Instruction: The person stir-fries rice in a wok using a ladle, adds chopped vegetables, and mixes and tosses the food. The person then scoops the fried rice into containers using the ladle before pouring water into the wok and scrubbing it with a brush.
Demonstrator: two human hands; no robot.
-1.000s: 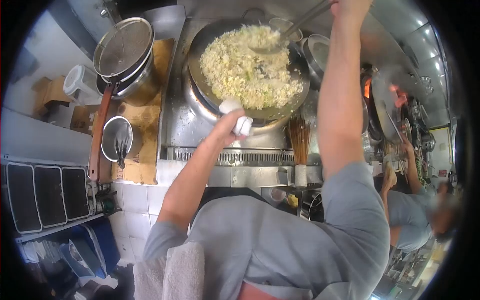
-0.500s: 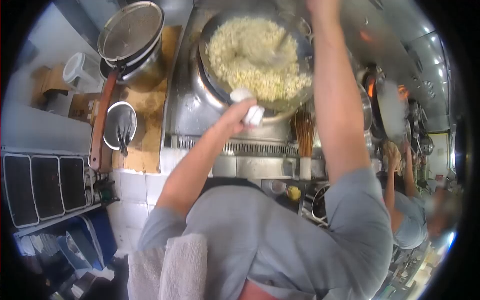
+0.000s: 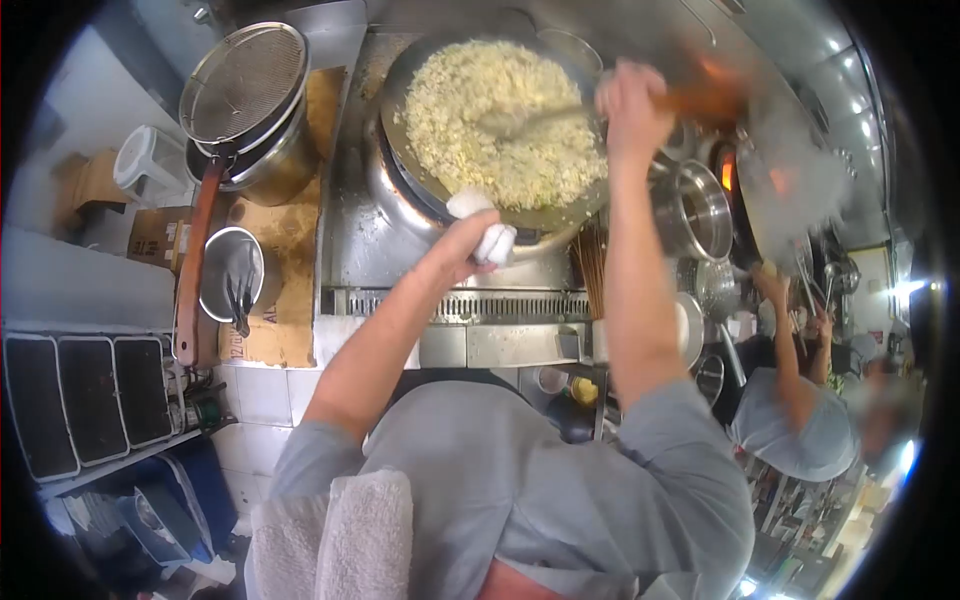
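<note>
A large wok (image 3: 398,95) full of pale fried rice (image 3: 465,95), flecked with yellow and some green, sits on the stove burner. My left hand (image 3: 474,242) is closed around a folded white cloth (image 3: 496,244) at the near edge of the wok; whatever part of the wok lies inside the cloth is hidden. Over the wok's right rim, my right hand (image 3: 636,108) grips a ladle (image 3: 562,114), its wooden handle sticking out to the right. The ladle's head is down in the rice and blurred.
At left, a mesh strainer (image 3: 250,85) tops a steel pot beside a small pot (image 3: 230,250) holding tongs. A bamboo wok brush (image 3: 592,270) stands near my right forearm. To the right are a steel pot (image 3: 700,212), a burner flame (image 3: 727,172) and a co-worker (image 3: 795,420).
My right hand has come back toward me from the far side of the wok, bringing the ladle's handle into view. My left hand keeps hold of the cloth at the wok's edge.
</note>
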